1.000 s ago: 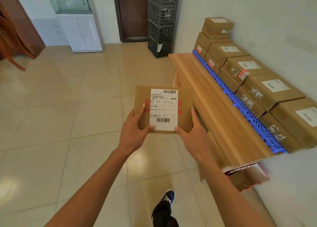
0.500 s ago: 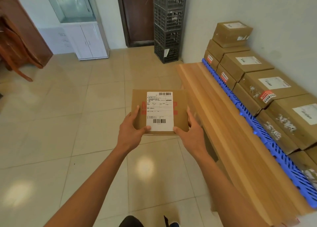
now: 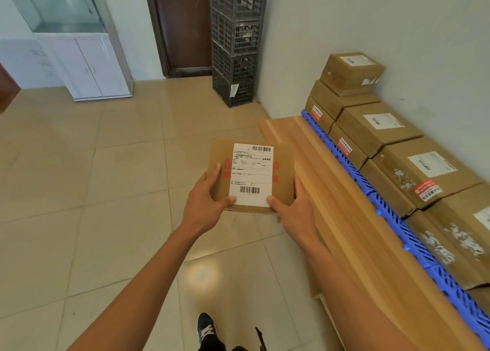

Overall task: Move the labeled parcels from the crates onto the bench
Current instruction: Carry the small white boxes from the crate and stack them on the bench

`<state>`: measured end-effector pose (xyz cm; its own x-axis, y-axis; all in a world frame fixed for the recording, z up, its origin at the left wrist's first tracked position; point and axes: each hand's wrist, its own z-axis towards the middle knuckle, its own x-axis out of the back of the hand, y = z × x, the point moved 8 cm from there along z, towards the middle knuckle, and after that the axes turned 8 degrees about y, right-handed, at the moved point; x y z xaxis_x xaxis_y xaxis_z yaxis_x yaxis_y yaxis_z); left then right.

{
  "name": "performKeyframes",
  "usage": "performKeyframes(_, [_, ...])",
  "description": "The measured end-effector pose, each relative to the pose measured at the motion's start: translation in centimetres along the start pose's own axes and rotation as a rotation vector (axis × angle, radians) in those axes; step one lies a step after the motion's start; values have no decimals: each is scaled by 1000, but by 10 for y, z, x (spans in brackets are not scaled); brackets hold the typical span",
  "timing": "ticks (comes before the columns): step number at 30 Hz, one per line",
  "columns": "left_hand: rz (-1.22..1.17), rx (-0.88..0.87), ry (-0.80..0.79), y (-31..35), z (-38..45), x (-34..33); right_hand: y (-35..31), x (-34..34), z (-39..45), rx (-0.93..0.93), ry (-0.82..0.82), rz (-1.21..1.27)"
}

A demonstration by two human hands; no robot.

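Note:
I hold a flat brown parcel (image 3: 282, 170) with a white barcode label in front of me, over the floor just left of the wooden bench (image 3: 350, 207). My left hand (image 3: 205, 204) grips its left edge, thumb on the label's lower corner. My right hand (image 3: 294, 212) grips its right edge the same way. Along the wall, several labeled cardboard parcels (image 3: 376, 130) sit stacked on a blue slatted platform (image 3: 397, 223) beside the bench.
A stack of dark grey plastic crates (image 3: 236, 40) stands in the far corner beside a dark door (image 3: 183, 24). A white cabinet (image 3: 90, 64) is at the far left. Tan tiled floor (image 3: 106, 191) spreads to the left; my shoe (image 3: 206, 329) shows below.
I have walked forward along the bench: the crates, door and far parcels look nearer. The parcel stays held in both hands, now slightly closer to the bench edge.

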<state>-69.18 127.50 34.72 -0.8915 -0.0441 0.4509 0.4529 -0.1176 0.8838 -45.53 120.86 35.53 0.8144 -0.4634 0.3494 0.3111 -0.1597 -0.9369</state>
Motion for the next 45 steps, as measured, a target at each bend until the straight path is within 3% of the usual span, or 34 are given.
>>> performKeyframes(7, [-56, -4, -152, 5, 79, -35, -8, 5, 53, 3, 126, -5])
performKeyframes(14, [-54, -51, -238, 16, 141, -88, 24, 13, 114, -106, 211, 14])
performKeyframes(24, [-62, -7, -262, 61, 265, -182, 45, 46, 256, -170, 345, 148])
performKeyframes(33, [-161, -89, -288, 112, 353, -250, 33, 82, 351, -128, 456, 213])
performKeyframes(41, [-313, -67, -424, 125, 430, -315, 31, 92, 401, -150, 574, 168])
performKeyframes(45, [-339, -58, -587, 129, 478, -349, 22, 102, 426, -152, 696, 175])
